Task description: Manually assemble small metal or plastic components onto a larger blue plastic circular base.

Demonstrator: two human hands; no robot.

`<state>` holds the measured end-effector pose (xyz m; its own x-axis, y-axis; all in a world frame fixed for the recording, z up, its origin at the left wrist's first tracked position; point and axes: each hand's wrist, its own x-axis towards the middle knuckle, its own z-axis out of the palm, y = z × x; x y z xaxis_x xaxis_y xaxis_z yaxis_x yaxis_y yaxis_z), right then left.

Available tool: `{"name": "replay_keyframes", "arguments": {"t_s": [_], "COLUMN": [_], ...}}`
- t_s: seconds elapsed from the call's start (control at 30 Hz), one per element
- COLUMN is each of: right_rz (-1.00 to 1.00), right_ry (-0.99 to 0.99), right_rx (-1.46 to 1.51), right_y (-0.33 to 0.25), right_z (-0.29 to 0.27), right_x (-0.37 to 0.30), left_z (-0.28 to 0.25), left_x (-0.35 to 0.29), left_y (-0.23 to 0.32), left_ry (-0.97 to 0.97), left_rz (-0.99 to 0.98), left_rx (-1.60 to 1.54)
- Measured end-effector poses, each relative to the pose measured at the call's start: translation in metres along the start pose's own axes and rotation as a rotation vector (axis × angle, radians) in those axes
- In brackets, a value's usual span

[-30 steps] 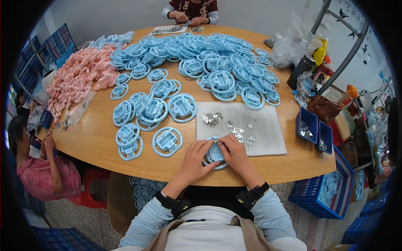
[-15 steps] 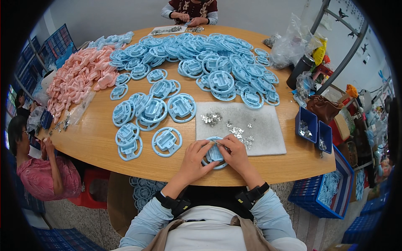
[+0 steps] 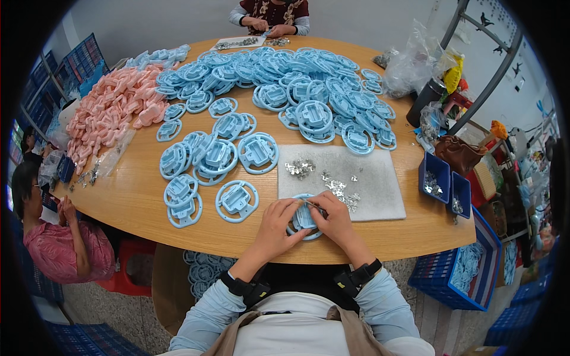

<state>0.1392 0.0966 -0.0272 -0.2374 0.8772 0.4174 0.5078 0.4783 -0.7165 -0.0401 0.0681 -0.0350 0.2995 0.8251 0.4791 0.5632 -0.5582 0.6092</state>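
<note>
At the table's front edge my left hand (image 3: pixel 276 224) grips a round light-blue plastic part (image 3: pixel 304 221), a ring with a raised rectangular holder in its middle. My right hand (image 3: pixel 333 217) is closed over the part's upper right side, thumb and forefinger pinched near the ring's top. A small dark sliver shows at those fingertips, too small to name. Just beyond the hands lies a whitish-grey pad (image 3: pixel 380 178). On it are a heap of small silvery metal pieces (image 3: pixel 300 168) and a looser scatter of them (image 3: pixel 336 187). Another blue ring part (image 3: pixel 237 201) lies left of my left hand.
A large pile of blue ring parts (image 3: pixel 273 71) covers the table's far side, with pink plastic parts (image 3: pixel 119 107) at left. Blue bins (image 3: pixel 434 178) of metal pieces stand at right, above a blue crate (image 3: pixel 493 261). Two co-workers sit across (image 3: pixel 276 12) and at left (image 3: pixel 68 249).
My fingers shift very slightly at the top of the blue part. The co-worker at left has moved their hands a little; the piles stay put.
</note>
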Motion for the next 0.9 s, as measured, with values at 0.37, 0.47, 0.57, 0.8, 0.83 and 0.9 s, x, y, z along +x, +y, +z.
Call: {"name": "replay_keyframes", "arguments": {"t_s": [0.37, 0.47, 0.57, 0.8, 0.83, 0.9], "right_rz": [0.035, 0.03, 0.029, -0.019, -0.042, -0.065], "right_ry": [0.001, 0.004, 0.012, 0.01, 0.009, 0.009], "right_rx": [-0.011, -0.016, -0.009, -0.053, -0.079, -0.105], "right_y": [-0.0041, -0.0037, -0.0029, -0.004, -0.004, -0.0038], "right_z": [0.0004, 0.0002, 0.0007, 0.0007, 0.0005, 0.0003], "right_x": [-0.0002, -0.0006, -0.0004, 0.0004, 0.001, 0.0019], "left_z": [0.0006, 0.001, 0.0003, -0.0006, -0.0006, -0.0007], "left_x": [-0.0008, -0.0008, -0.0004, -0.0003, -0.0004, -0.0005], "left_y": [-0.0018, -0.0016, -0.0006, 0.0006, 0.0008, 0.0007], "left_ry": [-0.015, -0.013, -0.011, -0.01, -0.019, -0.028], "left_rz": [0.008, 0.005, 0.011, -0.028, -0.042, -0.056], "left_rx": [-0.004, -0.005, 0.0, 0.018, 0.015, 0.011]}}
